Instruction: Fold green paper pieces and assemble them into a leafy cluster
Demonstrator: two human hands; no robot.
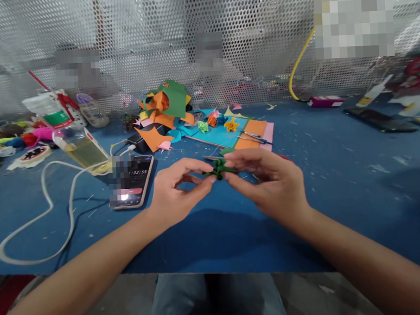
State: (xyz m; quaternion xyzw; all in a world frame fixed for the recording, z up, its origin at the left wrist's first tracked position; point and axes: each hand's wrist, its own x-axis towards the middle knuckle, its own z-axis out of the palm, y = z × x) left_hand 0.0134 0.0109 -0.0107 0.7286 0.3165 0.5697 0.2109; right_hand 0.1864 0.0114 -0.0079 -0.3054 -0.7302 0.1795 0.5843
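A small dark green folded paper flower [219,169] is held between my two hands, above the blue table [213,241]. My left hand [179,186] pinches its left side between thumb and fingers. From the right, my right hand [272,180] grips the other side the same way, its fingertips close to those of the left. Just behind the flower lie a scrap of green paper [227,151] and a thin metal tool [212,157], partly hidden by the fingers.
Orange paper sheets [250,132], small folded paper flowers [231,124] and a pile of coloured cut paper [169,103] lie beyond my hands. At left are a phone [136,181], a white cable [71,214] and a bottle [82,151]. A perforated metal panel [253,39] stands behind.
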